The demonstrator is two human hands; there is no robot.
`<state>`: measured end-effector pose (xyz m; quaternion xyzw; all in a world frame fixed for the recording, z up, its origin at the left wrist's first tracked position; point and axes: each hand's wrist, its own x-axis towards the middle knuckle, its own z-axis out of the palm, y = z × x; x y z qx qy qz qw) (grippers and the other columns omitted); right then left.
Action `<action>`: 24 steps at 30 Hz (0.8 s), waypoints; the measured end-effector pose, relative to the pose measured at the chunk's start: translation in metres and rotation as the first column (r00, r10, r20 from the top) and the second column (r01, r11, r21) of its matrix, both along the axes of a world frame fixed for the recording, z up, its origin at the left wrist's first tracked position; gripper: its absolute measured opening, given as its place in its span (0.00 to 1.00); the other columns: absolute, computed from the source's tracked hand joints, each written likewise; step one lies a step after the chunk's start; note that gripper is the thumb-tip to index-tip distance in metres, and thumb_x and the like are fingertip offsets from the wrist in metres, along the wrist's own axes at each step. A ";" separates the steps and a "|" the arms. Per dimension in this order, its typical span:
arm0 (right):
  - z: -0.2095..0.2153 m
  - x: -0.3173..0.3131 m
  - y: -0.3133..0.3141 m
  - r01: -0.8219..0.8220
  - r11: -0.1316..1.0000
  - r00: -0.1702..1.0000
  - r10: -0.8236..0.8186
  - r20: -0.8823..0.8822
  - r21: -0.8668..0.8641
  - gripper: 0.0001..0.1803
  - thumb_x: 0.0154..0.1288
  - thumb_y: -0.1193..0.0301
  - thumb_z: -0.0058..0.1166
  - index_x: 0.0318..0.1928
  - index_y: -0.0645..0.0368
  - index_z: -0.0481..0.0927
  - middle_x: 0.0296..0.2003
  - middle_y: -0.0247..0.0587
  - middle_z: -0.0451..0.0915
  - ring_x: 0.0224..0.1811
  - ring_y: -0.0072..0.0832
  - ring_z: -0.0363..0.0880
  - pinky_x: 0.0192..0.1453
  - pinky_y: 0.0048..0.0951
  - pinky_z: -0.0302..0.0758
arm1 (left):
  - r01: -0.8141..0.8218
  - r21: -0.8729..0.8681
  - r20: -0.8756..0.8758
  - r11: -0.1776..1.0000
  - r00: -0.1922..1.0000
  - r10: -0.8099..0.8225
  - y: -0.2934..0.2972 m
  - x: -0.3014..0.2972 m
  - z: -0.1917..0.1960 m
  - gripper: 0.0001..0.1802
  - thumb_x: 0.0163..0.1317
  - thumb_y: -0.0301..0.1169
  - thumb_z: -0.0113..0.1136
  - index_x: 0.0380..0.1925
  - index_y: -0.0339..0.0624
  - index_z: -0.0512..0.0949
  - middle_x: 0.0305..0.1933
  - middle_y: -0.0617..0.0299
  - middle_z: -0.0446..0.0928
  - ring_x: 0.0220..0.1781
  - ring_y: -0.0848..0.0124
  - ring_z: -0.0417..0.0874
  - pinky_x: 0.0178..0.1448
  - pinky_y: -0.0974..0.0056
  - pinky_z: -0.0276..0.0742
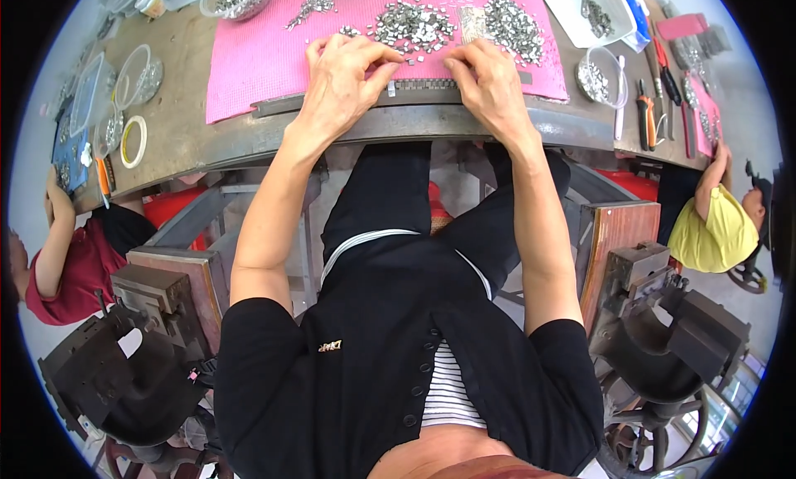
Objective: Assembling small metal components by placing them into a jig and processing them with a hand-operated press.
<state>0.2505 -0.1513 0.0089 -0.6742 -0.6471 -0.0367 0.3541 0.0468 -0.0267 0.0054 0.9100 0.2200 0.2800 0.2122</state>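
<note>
Both my hands rest over the near edge of a pink textured mat (257,60) on the bench. My left hand (347,77) has its thumb and index finger drawn together, close to a few loose small metal pieces (410,61). Whatever those fingertips hold is too small to make out. My right hand (489,74) is curled in a similar pinch, its contents hidden. Between and below the hands runs a dark notched metal strip (427,86) along the bench edge, with one shiny piece (391,89) on it. Piles of small silvery metal parts (413,26) lie just beyond my fingers.
More metal parts (514,30) lie at the mat's right. Tubs (623,79) of parts and orange-handled pliers (646,118) stand to the right; a tape roll (133,142) and clear containers sit left. Co-workers in red (79,268) and yellow (715,230) flank me, beside bench vises (157,301).
</note>
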 end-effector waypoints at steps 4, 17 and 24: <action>0.000 -0.014 -0.011 -0.060 0.998 0.998 0.059 -0.023 -0.011 0.03 0.64 0.73 0.63 0.38 0.57 0.85 0.33 0.36 0.79 0.41 0.36 0.79 0.49 0.38 0.69 | -0.010 0.098 0.019 0.995 1.000 0.008 0.003 0.017 -0.003 0.06 0.64 0.36 0.66 0.40 0.56 0.88 0.32 0.68 0.80 0.46 0.63 0.78 0.63 0.44 0.58; -0.004 -0.013 0.003 -0.023 0.998 0.997 0.027 -0.076 0.053 0.04 0.62 0.71 0.65 0.37 0.55 0.87 0.31 0.37 0.80 0.40 0.37 0.80 0.49 0.40 0.71 | 0.114 0.245 -0.054 0.963 0.993 -0.104 0.021 0.022 -0.006 0.07 0.65 0.38 0.67 0.42 0.57 0.87 0.37 0.69 0.80 0.47 0.66 0.77 0.66 0.50 0.57; -0.010 -0.003 0.030 -0.066 0.992 0.998 0.064 -0.021 -0.103 0.06 0.64 0.68 0.64 0.38 0.55 0.88 0.33 0.39 0.81 0.41 0.40 0.81 0.50 0.42 0.70 | 0.188 0.187 -0.140 0.964 0.977 -0.163 0.031 0.024 -0.003 0.08 0.65 0.39 0.67 0.41 0.55 0.86 0.37 0.69 0.81 0.48 0.66 0.77 0.68 0.51 0.57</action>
